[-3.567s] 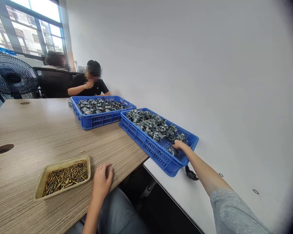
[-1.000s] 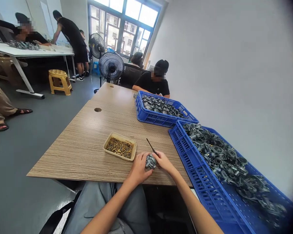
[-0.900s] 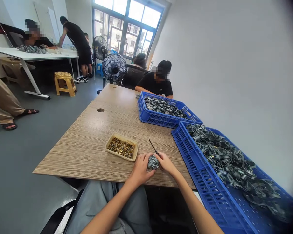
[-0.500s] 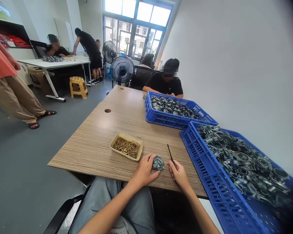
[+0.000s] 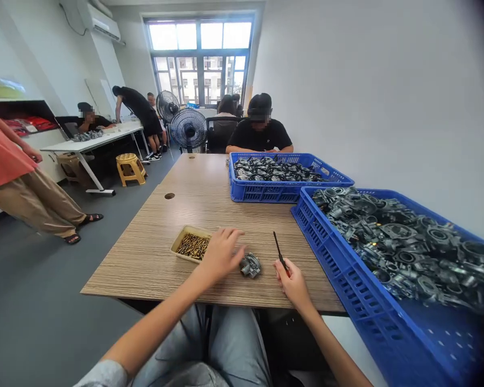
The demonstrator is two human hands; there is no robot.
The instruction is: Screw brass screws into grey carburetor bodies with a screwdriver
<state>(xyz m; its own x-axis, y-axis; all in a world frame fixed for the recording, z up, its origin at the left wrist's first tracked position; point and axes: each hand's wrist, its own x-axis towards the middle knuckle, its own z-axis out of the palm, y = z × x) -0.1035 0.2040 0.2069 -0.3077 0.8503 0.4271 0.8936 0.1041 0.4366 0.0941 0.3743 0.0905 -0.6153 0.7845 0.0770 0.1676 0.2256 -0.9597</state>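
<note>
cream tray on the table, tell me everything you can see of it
The cream tray is shallow and roughly rectangular, with raised walls, and looks like plastic. It sits flat on the wood-patterned table, set at a slight angle, and holds a heap of slim pieces, mostly brass-coloured with some darker. The left hand hides its right end; whether the two touch cannot be told.

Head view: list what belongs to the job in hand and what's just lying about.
Likely in use:
slim black-shafted tool, in the right grip
single grey metal part
cream rectangular tray of brass-coloured pins
nearer blue plastic crate of similar parts

Likely just about:
yellow plastic stool
nearer black round fan
white air conditioner
</note>
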